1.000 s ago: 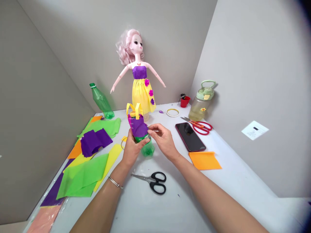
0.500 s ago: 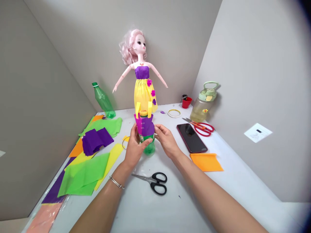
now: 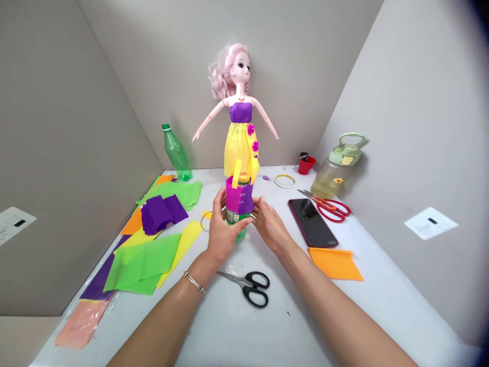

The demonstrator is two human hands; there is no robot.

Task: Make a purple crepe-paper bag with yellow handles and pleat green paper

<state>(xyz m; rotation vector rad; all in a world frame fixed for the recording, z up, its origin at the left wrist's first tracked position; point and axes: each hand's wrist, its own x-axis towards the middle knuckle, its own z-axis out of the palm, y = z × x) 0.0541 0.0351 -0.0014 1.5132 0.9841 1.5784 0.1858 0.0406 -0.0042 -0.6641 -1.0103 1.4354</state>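
Green plastic bottle (image 3: 235, 218) sits upright between our hands, wrapped in purple crepe paper (image 3: 239, 198), with yellow paper strips (image 3: 237, 173) standing above its cap. Farthest left on the worktop (image 3: 237, 326) lie folded purple crepe (image 3: 163, 214) and green sheets (image 3: 141, 257). Our left hand (image 3: 223, 229) curls its fingers around the bottle's left side, and our right hand (image 3: 270, 227) presses against its right side. Just below them lie black-handled scissors (image 3: 248, 288); farther right are a phone (image 3: 312, 223), red-handled scissors (image 3: 332, 210) and an orange paper sheet (image 3: 335, 264).
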